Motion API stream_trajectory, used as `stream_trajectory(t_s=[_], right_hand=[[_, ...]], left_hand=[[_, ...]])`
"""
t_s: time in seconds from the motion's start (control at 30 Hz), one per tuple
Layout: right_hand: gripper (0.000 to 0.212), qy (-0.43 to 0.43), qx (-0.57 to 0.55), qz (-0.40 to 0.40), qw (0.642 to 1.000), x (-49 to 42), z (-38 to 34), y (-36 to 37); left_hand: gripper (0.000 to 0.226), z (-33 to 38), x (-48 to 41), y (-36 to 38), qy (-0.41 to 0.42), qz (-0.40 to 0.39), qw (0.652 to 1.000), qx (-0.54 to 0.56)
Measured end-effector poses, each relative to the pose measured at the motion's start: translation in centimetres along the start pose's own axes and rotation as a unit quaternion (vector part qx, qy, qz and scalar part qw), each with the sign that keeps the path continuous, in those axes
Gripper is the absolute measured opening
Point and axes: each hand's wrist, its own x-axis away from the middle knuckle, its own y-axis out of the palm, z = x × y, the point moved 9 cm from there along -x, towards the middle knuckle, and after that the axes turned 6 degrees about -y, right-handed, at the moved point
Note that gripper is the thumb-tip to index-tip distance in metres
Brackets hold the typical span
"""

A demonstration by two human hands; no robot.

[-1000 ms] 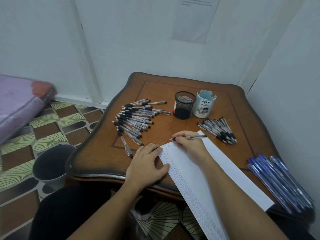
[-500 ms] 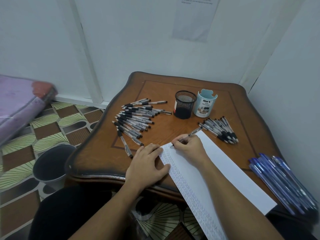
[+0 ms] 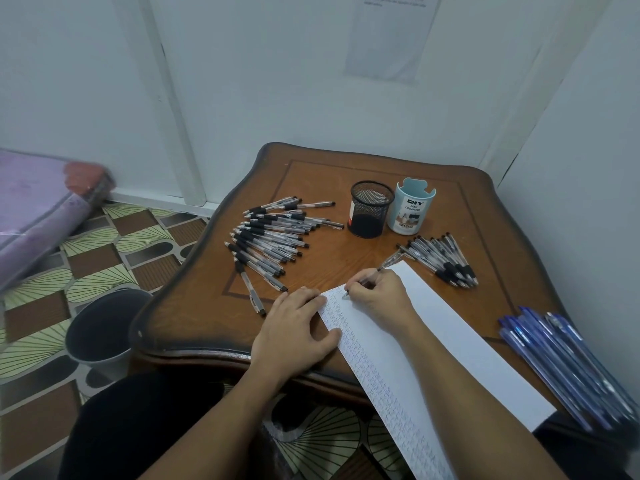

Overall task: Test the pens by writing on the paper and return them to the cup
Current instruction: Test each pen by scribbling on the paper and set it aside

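Note:
A long white paper [image 3: 450,344] lies slantwise over the front of the wooden table [image 3: 346,174], its left strip filled with small pen marks. My right hand [image 3: 379,297] grips a clear black-grip pen [image 3: 389,263] with the tip on the paper's top left corner. My left hand [image 3: 294,327] rests flat on the table, fingers pressing the paper's left edge. A black mesh cup [image 3: 371,208] and a light blue organiser cup [image 3: 411,210] stand at the table's middle back.
Several black-grip pens [image 3: 270,237] lie fanned left of the cups, a smaller pile [image 3: 443,259] to the right. Blue pens [image 3: 568,362] are bunched at the right edge. A dark bin [image 3: 104,327] stands on the patterned floor at left. Walls close behind.
My right hand has turned the pen from lying sideways to a writing angle and brought its tip down onto the paper. The left hand has stayed put.

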Motion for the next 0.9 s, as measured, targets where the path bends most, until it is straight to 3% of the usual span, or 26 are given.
stream_trajectory(t_s=[0.27,0.9], right_hand=[[0.011,-0.018,0.009,0.039,0.999,0.02,-0.05,-0.87],[0.019,-0.026,0.025,0.019,0.999,-0.03,-0.11,-0.27]], left_hand=[[0.078,0.11,-0.04,-0.21,-0.001,0.005,1.0,0.005],[0.081,0.15,-0.05,-0.21,-0.004,0.006,1.0,-0.004]])
